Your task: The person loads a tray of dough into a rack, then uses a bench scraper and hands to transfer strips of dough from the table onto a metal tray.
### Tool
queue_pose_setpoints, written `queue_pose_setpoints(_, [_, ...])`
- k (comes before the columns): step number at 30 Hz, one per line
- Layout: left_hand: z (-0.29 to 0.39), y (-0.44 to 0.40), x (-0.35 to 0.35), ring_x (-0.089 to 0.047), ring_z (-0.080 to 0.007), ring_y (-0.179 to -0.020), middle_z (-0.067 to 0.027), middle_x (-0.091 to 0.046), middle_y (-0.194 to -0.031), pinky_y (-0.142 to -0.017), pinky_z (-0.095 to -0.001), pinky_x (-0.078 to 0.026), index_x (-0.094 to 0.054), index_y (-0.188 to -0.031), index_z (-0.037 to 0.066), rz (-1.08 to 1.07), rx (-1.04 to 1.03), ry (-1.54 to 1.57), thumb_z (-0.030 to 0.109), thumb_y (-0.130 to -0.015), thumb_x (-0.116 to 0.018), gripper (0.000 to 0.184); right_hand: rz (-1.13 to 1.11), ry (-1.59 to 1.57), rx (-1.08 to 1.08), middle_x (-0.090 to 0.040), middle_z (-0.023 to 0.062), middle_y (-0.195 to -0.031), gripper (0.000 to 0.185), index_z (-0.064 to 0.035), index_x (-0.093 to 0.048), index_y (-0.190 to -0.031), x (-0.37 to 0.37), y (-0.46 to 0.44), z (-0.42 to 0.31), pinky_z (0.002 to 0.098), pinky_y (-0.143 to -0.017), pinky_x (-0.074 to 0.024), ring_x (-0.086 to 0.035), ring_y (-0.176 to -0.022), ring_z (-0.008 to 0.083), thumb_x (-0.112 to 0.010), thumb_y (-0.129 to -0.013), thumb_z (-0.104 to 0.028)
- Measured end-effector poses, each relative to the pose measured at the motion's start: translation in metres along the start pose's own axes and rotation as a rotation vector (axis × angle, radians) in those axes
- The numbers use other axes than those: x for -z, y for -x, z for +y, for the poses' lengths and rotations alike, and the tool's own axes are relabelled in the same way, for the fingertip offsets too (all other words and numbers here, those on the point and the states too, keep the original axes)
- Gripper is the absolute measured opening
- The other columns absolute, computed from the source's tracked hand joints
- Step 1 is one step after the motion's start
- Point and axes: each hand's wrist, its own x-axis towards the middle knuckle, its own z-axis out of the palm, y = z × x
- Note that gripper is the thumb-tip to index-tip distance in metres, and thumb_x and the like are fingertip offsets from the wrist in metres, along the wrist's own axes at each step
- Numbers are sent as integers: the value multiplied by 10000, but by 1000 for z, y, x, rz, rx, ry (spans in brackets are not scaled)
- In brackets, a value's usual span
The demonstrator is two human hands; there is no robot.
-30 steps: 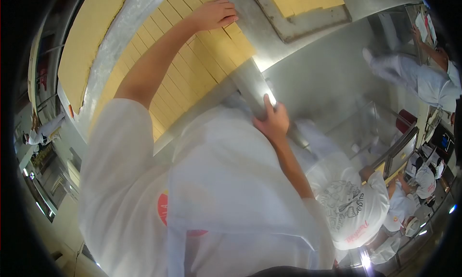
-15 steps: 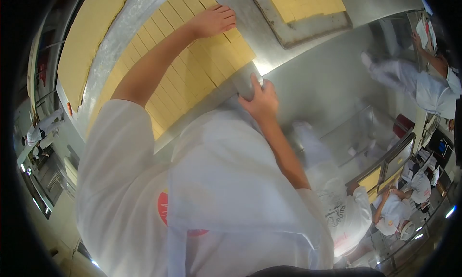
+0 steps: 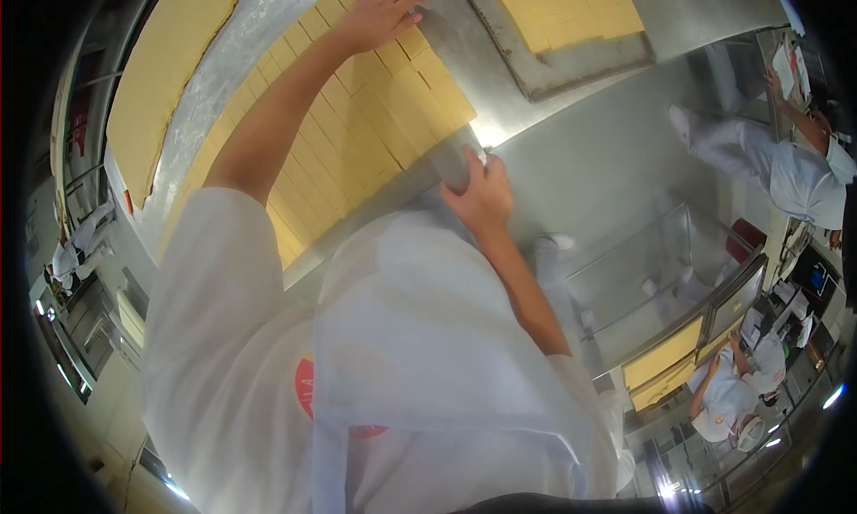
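My left hand reaches over the far end of a yellow sheet of dough cut into long narrow strips. Its fingers are apart, bent slightly over the edge of the strips, with nothing visibly held. Cross cuts show in the strips just below it. Beside the near corner of the sheet, at the table's front edge, is my right hand. Its thumb and forefinger stick out and its other fingers are curled. A grey metal surface lies against it; whether that is a flat tool or the table edge I cannot make out.
An uncut yellow sheet lies at the left of the metal table. On the right, a worn tray carries more yellow pieces. Co-workers in white stand at the right, one person nearer, another farther off.
My left hand has moved up and slightly left, uncovering cross-cut strip ends. My right hand has barely shifted. The person in white close behind on the right has mostly left view.
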Motion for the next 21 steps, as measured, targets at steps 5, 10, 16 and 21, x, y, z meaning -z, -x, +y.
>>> queue_pose_setpoints(5, [-9,5,10,-568,-294,-1151,-102,-637,-1144,-1091,-473,-397,-684,-1068,109,-45,-59,-19,319,-974,-585,251,25,7,34,-569,178,-1137,790,-126,-624,-1345,-1,-5,-3,409,-791,-566,-626,-967,302,-876,-636,-365])
queue_pose_setpoints(10, [-94,3,0,-613,-359,-1150,-183,-681,-1196,-1028,-482,-468,-730,-1091,83,154,325,-204,323,-972,-586,304,-8,36,32,-571,186,-1149,798,-140,-614,-1357,3,-6,-3,420,-800,-568,-629,-980,313,-874,-639,-372])
queue_pose_setpoints(16, [-114,31,24,-638,-415,-1164,-258,-702,-1162,-985,-505,-512,-695,-1185,38,-125,674,128,462,-971,-585,487,-34,42,6,-562,189,-1161,775,-155,-614,-1346,2,-11,-5,437,-808,-565,-629,-999,329,-871,-650,-380])
queue_pose_setpoints(21, [-88,18,47,-622,-414,-1207,-257,-671,-1254,-1013,-503,-502,-630,-1325,52,-226,756,142,472,-947,-606,565,-30,32,19,-554,183,-1165,787,-152,-606,-1348,5,-23,-10,448,-807,-564,-624,-1008,347,-874,-644,-383])
